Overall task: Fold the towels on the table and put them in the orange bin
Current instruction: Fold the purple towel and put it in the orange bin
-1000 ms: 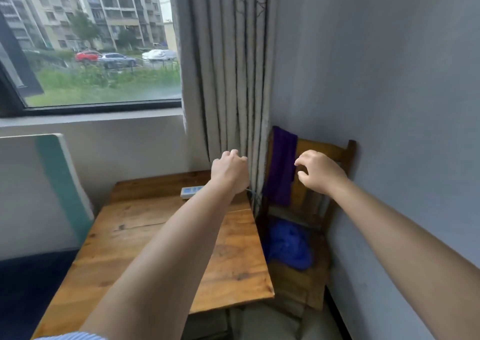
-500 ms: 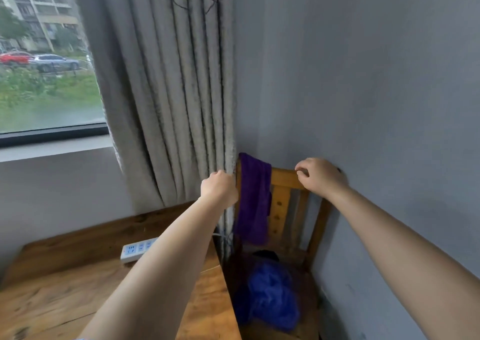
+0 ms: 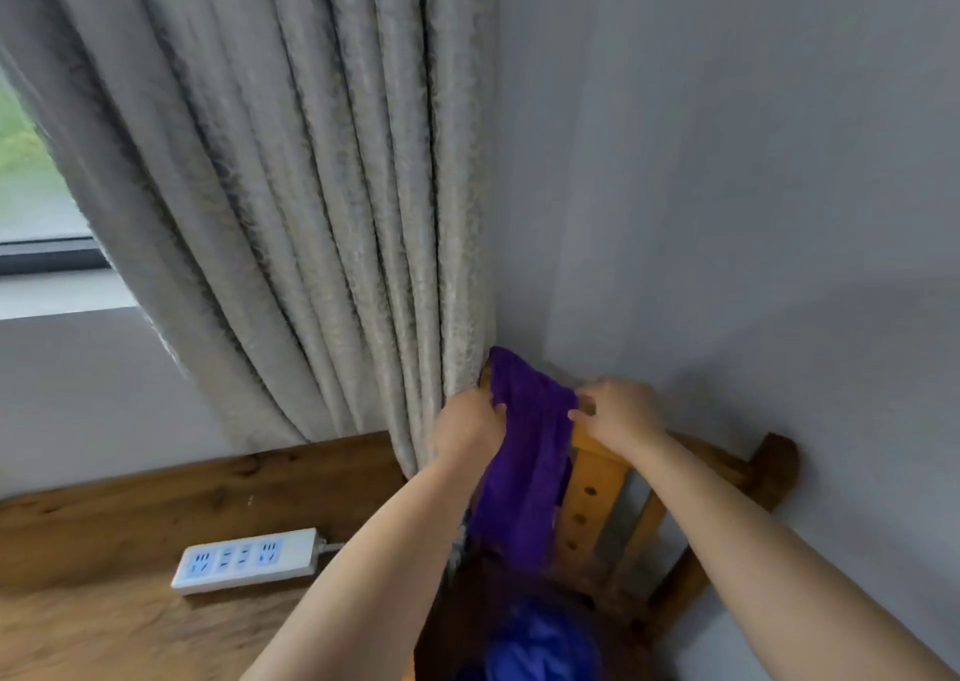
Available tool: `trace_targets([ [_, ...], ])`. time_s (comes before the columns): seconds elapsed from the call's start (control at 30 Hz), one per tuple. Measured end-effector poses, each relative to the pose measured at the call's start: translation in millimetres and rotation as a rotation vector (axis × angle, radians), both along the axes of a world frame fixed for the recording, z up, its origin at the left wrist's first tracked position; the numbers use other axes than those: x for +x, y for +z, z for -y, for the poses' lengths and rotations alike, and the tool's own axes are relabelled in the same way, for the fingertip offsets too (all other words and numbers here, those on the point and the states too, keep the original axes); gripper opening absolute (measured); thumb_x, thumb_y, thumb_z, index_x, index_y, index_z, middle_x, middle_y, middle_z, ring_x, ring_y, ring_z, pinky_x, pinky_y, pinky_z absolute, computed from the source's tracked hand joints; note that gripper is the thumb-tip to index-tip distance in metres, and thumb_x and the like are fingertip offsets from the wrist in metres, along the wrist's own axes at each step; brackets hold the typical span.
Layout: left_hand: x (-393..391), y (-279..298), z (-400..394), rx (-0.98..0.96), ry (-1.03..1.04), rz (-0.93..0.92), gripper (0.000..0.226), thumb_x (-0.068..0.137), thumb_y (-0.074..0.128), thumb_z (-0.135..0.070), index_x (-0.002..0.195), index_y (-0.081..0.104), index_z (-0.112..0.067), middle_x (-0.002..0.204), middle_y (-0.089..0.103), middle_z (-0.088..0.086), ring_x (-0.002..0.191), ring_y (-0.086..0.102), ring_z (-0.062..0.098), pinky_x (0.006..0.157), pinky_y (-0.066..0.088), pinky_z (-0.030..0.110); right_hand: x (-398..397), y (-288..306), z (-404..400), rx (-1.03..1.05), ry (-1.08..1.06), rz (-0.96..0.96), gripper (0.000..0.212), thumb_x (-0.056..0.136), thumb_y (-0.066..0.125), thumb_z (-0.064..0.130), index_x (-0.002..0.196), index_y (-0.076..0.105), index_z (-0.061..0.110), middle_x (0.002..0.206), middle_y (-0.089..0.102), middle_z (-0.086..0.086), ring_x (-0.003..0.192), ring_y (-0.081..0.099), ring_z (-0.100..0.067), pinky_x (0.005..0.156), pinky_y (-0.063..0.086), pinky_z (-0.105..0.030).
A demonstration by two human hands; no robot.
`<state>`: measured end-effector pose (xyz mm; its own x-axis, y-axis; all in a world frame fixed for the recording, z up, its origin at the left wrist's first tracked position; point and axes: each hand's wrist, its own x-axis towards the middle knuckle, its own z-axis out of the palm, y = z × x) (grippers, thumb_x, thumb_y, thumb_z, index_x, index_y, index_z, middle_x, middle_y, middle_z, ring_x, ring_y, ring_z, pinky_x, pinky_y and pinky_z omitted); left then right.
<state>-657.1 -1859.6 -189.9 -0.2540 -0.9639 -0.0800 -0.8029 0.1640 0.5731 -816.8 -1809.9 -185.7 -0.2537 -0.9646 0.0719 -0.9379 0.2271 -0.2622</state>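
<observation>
A purple towel (image 3: 524, 477) hangs over the top rail of a wooden chair (image 3: 602, 503) in the room's corner. My left hand (image 3: 467, 428) grips the towel's left edge near the rail. My right hand (image 3: 618, 412) pinches its right edge at the same height. The cloth bunches between the two hands. A crumpled blue towel (image 3: 540, 644) lies on the chair seat below. The orange bin is not in view.
A wooden table (image 3: 130, 613) stands at lower left with a white power strip (image 3: 247, 558) on it. A grey curtain (image 3: 291, 202) hangs beside the chair, touching my left hand. A grey wall (image 3: 727, 186) runs along the right.
Both hands have reached forward and taken hold of the purple towel on the chair back. The view has moved closer to the corner.
</observation>
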Motion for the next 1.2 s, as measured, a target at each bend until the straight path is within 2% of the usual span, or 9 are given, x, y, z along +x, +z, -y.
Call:
trace_targets([
  [0.1,-16,-19,14,0.035,0.101,-0.069,0.031,0.096,0.039,-0.025,0.09,0.06,-0.004,0.098,0.065,0.012,0.091,0.06,0.023,0.067,0.038,0.026,-7,-21,19,0.014,0.041,0.061,0.035,0.091,0.05,0.032,0.122,0.058,0.018,0.12,0.059,-0.01,0.111,0.053,-0.025,0.091,0.041,-0.03],
  [0.17,-24,-30,21,0.015,0.167,-0.124,0.029,0.096,0.041,-0.025,0.083,0.058,-0.006,0.094,0.066,0.013,0.083,0.057,0.019,0.064,0.034,0.024,-14,-34,27,-0.033,0.049,0.047,0.035,0.09,0.052,0.029,0.122,0.058,0.015,0.121,0.058,-0.012,0.116,0.05,-0.026,0.095,0.038,-0.032],
  [0.23,-28,-36,24,-0.011,0.226,-0.182,0.026,0.094,0.045,-0.027,0.083,0.059,-0.008,0.092,0.068,0.012,0.083,0.059,0.021,0.064,0.033,0.023,-16,-40,30,-0.137,0.064,0.078,0.03,0.088,0.057,0.023,0.114,0.064,0.009,0.111,0.062,-0.015,0.109,0.053,-0.03,0.09,0.04,-0.033],
  [0.37,-40,-42,19,0.022,0.29,-0.301,0.026,0.094,0.047,-0.023,0.109,0.063,-0.008,0.108,0.068,0.008,0.101,0.06,0.023,0.075,0.035,0.02,-14,-47,27,-0.286,0.092,0.115,0.017,0.081,0.065,0.01,0.094,0.072,0.002,0.087,0.067,-0.017,0.087,0.06,-0.033,0.076,0.045,-0.036],
  [0.53,-23,-38,17,0.038,0.269,-0.34,0.03,0.095,0.045,-0.02,0.118,0.059,-0.007,0.114,0.064,0.009,0.107,0.058,0.024,0.08,0.038,0.021,-18,-50,14,-0.344,0.04,0.136,0.012,0.077,0.068,0.005,0.086,0.072,-0.001,0.082,0.068,-0.019,0.084,0.061,-0.035,0.075,0.044,-0.042],
  [0.7,6,-14,6,-0.074,0.09,-0.405,0.024,0.092,0.051,-0.016,0.111,0.062,-0.006,0.093,0.061,0.001,0.084,0.054,0.011,0.073,0.038,0.017,-4,-27,-6,-0.452,0.059,0.177,0.011,0.073,0.071,-0.001,0.082,0.071,-0.007,0.076,0.067,-0.022,0.073,0.064,-0.036,0.07,0.048,-0.035],
  [0.83,38,35,-4,-0.159,0.015,-0.518,0.018,0.091,0.051,-0.008,0.101,0.066,-0.006,0.074,0.057,-0.013,0.065,0.051,-0.001,0.058,0.037,0.0,29,18,-28,-0.64,0.094,0.193,0.008,0.067,0.071,-0.006,0.075,0.07,-0.007,0.064,0.063,-0.023,0.059,0.063,-0.031,0.056,0.036,-0.022],
  [1.07,144,94,-62,-0.299,0.157,-0.654,0.016,0.087,0.057,-0.005,0.098,0.067,0.001,0.084,0.061,0.01,0.08,0.053,0.016,0.077,0.046,0.026,128,78,-63,-0.679,0.192,0.25,0.011,0.079,0.064,0.0,0.087,0.069,-0.007,0.082,0.063,-0.025,0.076,0.06,-0.033,0.066,0.034,-0.021],
  [1.2,241,97,-116,-0.353,0.231,-0.604,0.016,0.086,0.057,-0.008,0.095,0.068,0.0,0.086,0.066,0.011,0.077,0.054,0.014,0.071,0.043,0.023,217,92,-96,-0.667,0.278,0.257,0.011,0.077,0.065,-0.002,0.086,0.07,-0.006,0.083,0.065,-0.027,0.08,0.061,-0.036,0.072,0.037,-0.028],
])
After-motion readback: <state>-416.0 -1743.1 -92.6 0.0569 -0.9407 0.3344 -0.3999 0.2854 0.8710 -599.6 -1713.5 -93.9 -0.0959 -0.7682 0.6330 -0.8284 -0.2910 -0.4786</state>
